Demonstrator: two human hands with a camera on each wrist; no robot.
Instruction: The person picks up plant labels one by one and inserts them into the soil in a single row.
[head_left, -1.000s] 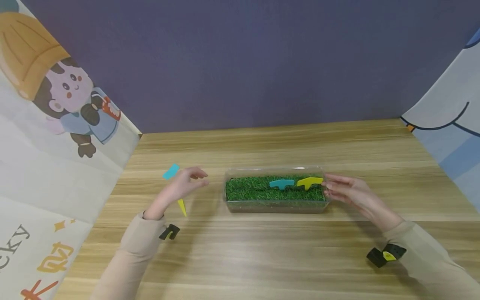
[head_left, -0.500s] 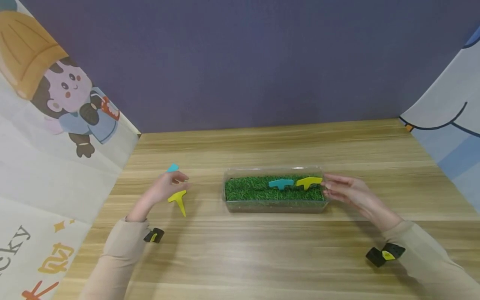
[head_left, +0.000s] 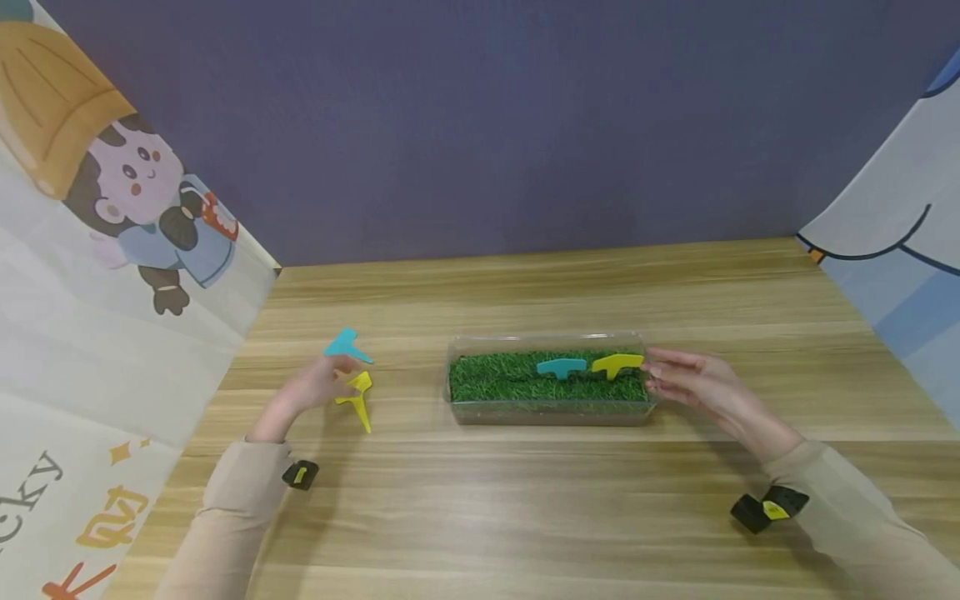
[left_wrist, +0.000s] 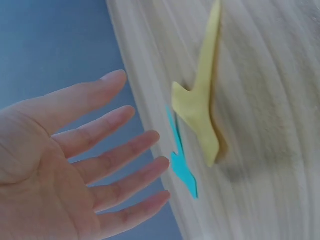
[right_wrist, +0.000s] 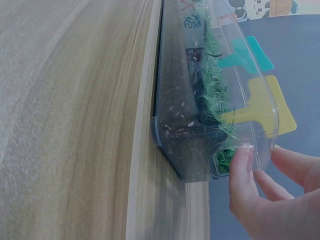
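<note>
My left hand (head_left: 311,387) hovers with spread, empty fingers close by a yellow T-shaped plant label (head_left: 361,407), partly covering its head in the head view. Just beyond lies a blue T-shaped plant label (head_left: 345,342); both labels show whole beside the hand in the left wrist view. My right hand (head_left: 705,387) holds the right end of a clear planter box (head_left: 551,412), fingertips and thumb at its rim. Inside, green artificial grass (head_left: 491,375) covers brown filling. Upright in it stand another blue label (head_left: 561,367) and another yellow label (head_left: 618,364), side by side toward the right end.
The wooden table (head_left: 525,500) runs back to a dark blue wall panel (head_left: 480,125). A white sheet with a cartoon figure (head_left: 142,175) borders the left side. On the right stands a similar printed sheet (head_left: 915,242).
My left hand has moved left and down from beside the blue label to the yellow one, uncovering the blue label. My right hand and the planter box have stayed in place.
</note>
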